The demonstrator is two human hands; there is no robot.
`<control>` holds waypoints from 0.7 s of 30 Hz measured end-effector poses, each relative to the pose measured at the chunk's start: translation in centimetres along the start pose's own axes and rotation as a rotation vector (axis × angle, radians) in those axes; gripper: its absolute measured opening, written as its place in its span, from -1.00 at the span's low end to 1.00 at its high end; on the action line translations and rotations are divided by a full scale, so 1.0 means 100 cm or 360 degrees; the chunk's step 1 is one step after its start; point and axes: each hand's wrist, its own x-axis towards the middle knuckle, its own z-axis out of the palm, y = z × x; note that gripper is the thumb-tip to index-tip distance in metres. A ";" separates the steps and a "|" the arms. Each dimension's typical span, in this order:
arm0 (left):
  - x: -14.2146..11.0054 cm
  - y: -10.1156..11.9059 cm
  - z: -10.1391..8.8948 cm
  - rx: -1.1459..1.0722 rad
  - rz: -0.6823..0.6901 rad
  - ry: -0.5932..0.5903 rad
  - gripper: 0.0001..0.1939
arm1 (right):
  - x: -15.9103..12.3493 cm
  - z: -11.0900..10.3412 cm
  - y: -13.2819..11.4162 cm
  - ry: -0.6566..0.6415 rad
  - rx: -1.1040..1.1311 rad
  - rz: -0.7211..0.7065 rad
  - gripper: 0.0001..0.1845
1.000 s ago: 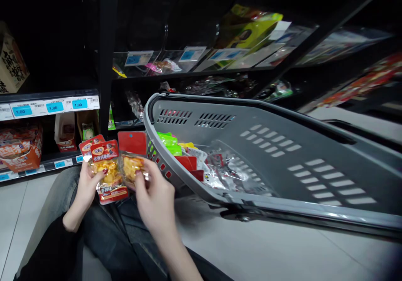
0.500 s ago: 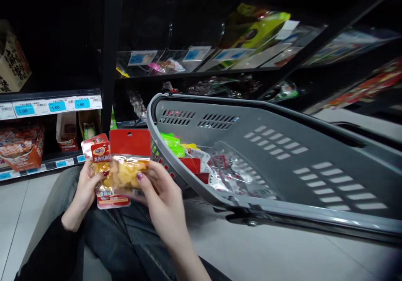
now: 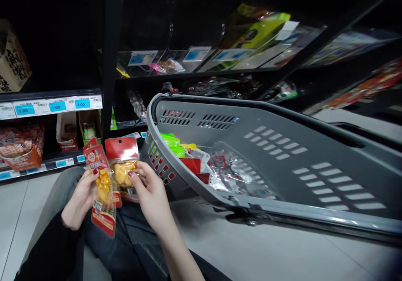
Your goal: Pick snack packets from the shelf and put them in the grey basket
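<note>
My left hand (image 3: 82, 193) is closed on red snack packets (image 3: 103, 189) with yellowish pieces showing through a clear window; another red packet's edge shows behind the front one. Beside them, my right hand (image 3: 153, 193) pinches a snack packet with a red header (image 3: 122, 148) and pale yellow pieces in its clear part. Its thumb lies on the front, and the other fingers are partly hidden behind. Both hands are above my knees, left of a grey shopping basket (image 3: 266, 134). Several bright green, red and clear packages (image 3: 172, 145) lie inside the basket.
Dark shelves with price tags (image 3: 56, 106) stand ahead. On the lower left shelf are an orange carton of packets (image 3: 23, 147) and smaller boxes (image 3: 67, 132). Yellow-green bags (image 3: 257, 27) lie on the upper right shelf. The basket's handle runs along its near rim.
My right hand has moved slightly left and down, its packet now beside the left hand's packets instead of overlapping in front. The left hand's packets have tilted. The basket has stayed put.
</note>
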 end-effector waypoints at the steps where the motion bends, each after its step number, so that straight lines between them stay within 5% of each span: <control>1: -0.001 -0.001 0.001 0.0006 -0.0017 -0.0044 -0.70 | 0.001 0.002 0.004 -0.0016 0.0027 0.0027 -0.78; 7: -0.002 -0.008 0.003 0.0309 -0.0086 -0.0149 -0.77 | 0.006 0.007 0.018 -0.0032 -0.0402 -0.0035 -0.74; 12: 0.000 -0.009 0.003 0.0452 0.0000 -0.0108 -0.81 | 0.007 -0.005 0.008 0.0178 -0.0495 -0.0143 -0.77; 17: 0.002 -0.006 0.004 0.0518 0.0214 0.0017 -0.77 | 0.004 -0.008 0.001 -0.0231 -0.0445 -0.0071 -0.87; 21: 0.006 -0.007 0.001 0.0619 0.0300 0.0104 -0.69 | 0.005 -0.002 0.009 -0.0219 -0.0332 -0.0142 -0.86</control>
